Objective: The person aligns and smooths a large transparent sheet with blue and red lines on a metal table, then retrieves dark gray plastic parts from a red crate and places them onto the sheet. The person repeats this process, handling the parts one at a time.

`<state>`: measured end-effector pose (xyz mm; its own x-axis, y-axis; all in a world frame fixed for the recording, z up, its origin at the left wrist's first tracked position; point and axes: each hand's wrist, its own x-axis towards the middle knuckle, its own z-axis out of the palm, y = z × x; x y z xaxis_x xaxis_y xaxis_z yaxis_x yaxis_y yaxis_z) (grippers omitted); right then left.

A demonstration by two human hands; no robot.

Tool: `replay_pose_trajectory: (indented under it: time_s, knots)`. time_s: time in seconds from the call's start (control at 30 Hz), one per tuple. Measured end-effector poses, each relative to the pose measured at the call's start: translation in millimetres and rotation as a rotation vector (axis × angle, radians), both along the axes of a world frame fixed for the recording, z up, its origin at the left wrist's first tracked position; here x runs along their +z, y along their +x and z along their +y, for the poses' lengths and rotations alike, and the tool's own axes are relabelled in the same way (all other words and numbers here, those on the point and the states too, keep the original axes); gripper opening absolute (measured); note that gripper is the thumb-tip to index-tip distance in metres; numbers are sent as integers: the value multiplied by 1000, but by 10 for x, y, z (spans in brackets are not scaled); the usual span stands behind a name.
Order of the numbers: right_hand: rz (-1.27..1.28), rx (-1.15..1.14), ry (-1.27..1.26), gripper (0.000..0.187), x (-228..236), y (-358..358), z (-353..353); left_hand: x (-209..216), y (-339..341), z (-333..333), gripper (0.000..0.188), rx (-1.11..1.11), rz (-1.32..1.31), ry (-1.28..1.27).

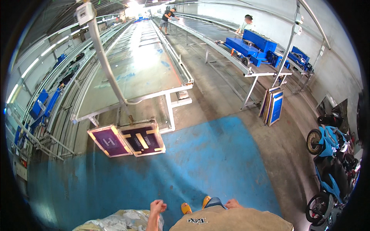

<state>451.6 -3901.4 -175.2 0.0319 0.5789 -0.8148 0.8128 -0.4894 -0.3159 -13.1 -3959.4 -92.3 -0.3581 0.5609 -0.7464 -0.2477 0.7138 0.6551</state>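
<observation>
The crumpled plastic bundle near the fisted left hand looks soft, slippery, best gripped by bunched folds; the right hand's closure I cannot tell.

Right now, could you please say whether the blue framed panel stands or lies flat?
Standing: the blue framed panel rests on its short lower edge on the floor.

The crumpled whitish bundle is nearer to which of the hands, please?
Left: the left hand is by the bundle's right end; the right hand is farther right, past the yellow shoes.
</observation>
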Motion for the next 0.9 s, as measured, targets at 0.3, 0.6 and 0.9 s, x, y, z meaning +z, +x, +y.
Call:
replay_pose_trajectory:
  time_s: [0.3,0.6,0.9]
  knots:
    - [-70,-51,10,31,-584,870,744,3242,1752,3103,64,-912,-638,1381]
    - [268,-596,311,17,657,935,3176,4426,3584,4347,58,-537,-1173,2037]
    - [308,-535,169,23,549,1076,5161,4223,3354,6455,50,-669,-960,2074]
